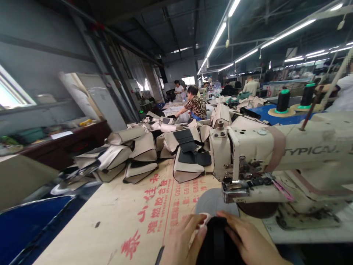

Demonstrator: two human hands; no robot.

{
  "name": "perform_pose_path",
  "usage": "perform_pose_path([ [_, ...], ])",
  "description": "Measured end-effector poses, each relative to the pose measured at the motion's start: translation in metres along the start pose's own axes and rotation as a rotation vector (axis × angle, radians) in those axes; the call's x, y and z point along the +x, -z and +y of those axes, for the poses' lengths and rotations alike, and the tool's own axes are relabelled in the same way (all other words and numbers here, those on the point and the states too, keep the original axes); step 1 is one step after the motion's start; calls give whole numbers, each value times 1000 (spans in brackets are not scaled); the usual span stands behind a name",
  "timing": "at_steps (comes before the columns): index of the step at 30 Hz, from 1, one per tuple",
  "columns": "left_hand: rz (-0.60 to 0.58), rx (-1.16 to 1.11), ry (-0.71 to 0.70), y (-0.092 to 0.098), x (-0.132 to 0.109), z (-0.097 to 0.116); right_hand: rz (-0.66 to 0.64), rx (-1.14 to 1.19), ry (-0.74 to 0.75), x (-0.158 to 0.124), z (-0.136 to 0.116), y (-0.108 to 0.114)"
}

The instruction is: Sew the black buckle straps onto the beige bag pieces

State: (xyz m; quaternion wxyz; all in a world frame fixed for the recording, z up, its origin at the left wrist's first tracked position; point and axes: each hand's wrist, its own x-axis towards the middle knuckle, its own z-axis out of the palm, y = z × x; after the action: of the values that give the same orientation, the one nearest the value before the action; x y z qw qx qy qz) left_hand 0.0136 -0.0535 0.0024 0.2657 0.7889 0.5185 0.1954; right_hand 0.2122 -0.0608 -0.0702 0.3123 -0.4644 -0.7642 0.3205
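Note:
At the bottom edge my left hand (183, 239) and my right hand (249, 239) both grip a black fabric piece (216, 241), one on each side, fingers curled over its top edge. A bit of white material peeks out by my left fingers. The piece sits just in front of a cream sewing machine (275, 162) marked TYPICAL, whose needle head (237, 180) hangs over a grey round patch (212, 200) on the tabletop.
The worktable is covered with plywood (132, 221) printed in red characters. Piles of beige and black sewn covers (143, 151) lie beyond. Black thread cones (282, 100) stand behind the machine. Other people work at far tables; one in a patterned shirt (196, 106) leans over.

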Motion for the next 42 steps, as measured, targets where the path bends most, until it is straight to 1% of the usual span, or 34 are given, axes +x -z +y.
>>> perform_pose_path([
  [2, 24, -84, -4, -7, 9, 7, -24, -27, -5, -1, 3, -3],
  [4, 1, -125, 16, -14, 17, 12, -62, -55, -18, -2, 5, -3],
  [7, -5, -150, 38, -23, 25, 16, -89, -69, -29, -6, 6, 3],
  [9, 4, -137, 24, -27, 28, 15, -58, -62, -9, -7, 5, 10],
  [12, 12, -58, -23, -31, 27, 12, 24, -38, 60, -4, -1, 17],
  [14, 19, -2, -40, -32, 24, 8, 74, -10, 110, 1, -4, 19],
  [15, 28, 4, -26, -31, 22, 5, 90, -3, 133, 4, -6, 19],
  [18, 7, -76, 40, -24, 17, -2, 93, -22, 208, 9, -8, 18],
  [19, -17, -112, 27, -20, 16, -3, 81, -32, 233, 10, -7, 18],
  [21, -49, -158, -55, -15, 15, -3, 53, -48, 277, 10, -6, 17],
  [23, -6, -154, -119, -16, 14, -2, 48, -80, 297, 11, -6, 16],
  [26, 160, -77, -78, -26, 14, -2, 68, -149, 310, 11, -5, 16],
  [27, 206, -45, -84, -30, 14, -4, 66, -162, 312, 12, -4, 16],
  [29, 240, 6, -171, -36, 14, -8, 32, -155, 303, 13, -3, 16],
  [32, 188, 39, -378, -36, 15, -18, -26, -103, 261, 15, -1, 17],
  [35, 60, 53, -494, -28, 17, -25, -29, -82, 239, 16, 1, 17],
  [37, -41, 65, -506, -22, 19, -27, -2, -104, 251, 17, 1, 17],
  [38, -80, 71, -485, -20, 20, -27, 15, -127, 263, 17, 0, 17],
  [40, -127, 85, -430, -20, 22, -26, 39, -173, 286, 18, 0, 17],
  [42, -145, 109, -381, -21, 24, -24, 50, -189, 286, 18, 1, 16],
])
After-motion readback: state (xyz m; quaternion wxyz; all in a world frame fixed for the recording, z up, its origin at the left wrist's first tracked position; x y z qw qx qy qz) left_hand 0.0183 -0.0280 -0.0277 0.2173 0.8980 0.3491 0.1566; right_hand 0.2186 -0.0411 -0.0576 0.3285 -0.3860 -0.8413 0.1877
